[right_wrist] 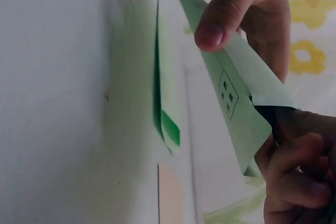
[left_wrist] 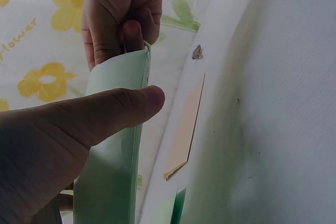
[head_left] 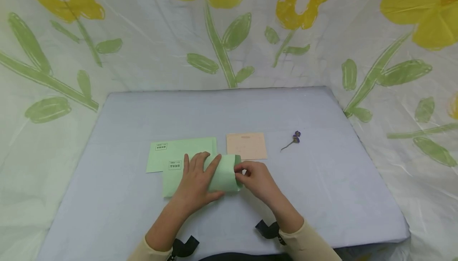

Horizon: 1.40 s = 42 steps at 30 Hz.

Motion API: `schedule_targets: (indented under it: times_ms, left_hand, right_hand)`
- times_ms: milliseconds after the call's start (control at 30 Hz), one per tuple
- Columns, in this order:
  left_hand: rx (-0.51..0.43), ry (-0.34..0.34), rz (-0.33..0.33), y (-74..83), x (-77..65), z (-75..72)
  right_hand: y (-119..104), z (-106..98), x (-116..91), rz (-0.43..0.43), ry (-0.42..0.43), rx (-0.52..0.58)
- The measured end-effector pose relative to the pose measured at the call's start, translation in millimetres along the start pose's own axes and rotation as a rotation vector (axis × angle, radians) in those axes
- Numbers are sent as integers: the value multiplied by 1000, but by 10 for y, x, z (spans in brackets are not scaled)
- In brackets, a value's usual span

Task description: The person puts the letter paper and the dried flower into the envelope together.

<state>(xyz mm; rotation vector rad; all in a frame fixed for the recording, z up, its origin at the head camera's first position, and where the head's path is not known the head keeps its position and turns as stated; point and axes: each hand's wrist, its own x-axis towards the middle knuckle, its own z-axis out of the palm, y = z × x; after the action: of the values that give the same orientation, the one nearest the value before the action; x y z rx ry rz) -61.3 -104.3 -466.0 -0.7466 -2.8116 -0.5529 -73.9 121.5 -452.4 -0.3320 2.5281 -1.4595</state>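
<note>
A light green envelope (head_left: 223,175) lies between my two hands, its mouth bowed apart at the right end. My left hand (head_left: 196,179) spreads over it and grips it; in the left wrist view the thumb (left_wrist: 126,106) crosses its surface. At the mouth, my right hand (head_left: 255,175) pinches the edge with curled fingers. Part of those fingers is hidden inside the opening in the left wrist view. A small printed box shows on the envelope face (right_wrist: 223,85) in the right wrist view. Whether anything is inside it, I cannot tell.
Another green envelope (head_left: 186,145) with a printed box lies just behind. A tan card (head_left: 247,145) rests behind the envelope's mouth, and a dried purple flower (head_left: 295,138) on a stem lies to its right. The table (head_left: 118,134) wears a pale cloth, backed by a flower-patterned sheet (head_left: 143,54).
</note>
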Motion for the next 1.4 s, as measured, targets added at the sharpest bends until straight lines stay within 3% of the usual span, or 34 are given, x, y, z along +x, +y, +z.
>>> schedule_targets:
  times_ms: [200, 300, 467, 700, 767, 1100, 1267, 1400]
  left_hand:
    - [-6, -5, -3, -3, -24, -1]
    - [-27, -3, 0, -4, -39, 3]
    - [-59, -1, 13, -4, -48, 13]
    - [-88, 20, 33, 12, -66, 15]
    - [-90, 20, 35, 17, -75, 15]
    - [-77, -2, 26, 2, -135, 12]
    - [-51, -63, -37, -87, -228, 16]
    - [-37, -121, -96, -199, -338, 10]
  right_hand:
    - [26, -79, 5, 50, -192, 168]
    - [32, -137, -1, 70, -234, 230]
    - [23, -125, -1, 87, -189, 287]
    - [1, 25, -17, 70, -3, 249]
    - [-4, 52, -20, 68, 16, 248]
    - [-24, 48, -49, 47, -102, 223]
    - [3, -36, -69, 82, -148, 158]
    - [72, -141, -68, 99, -127, 78]
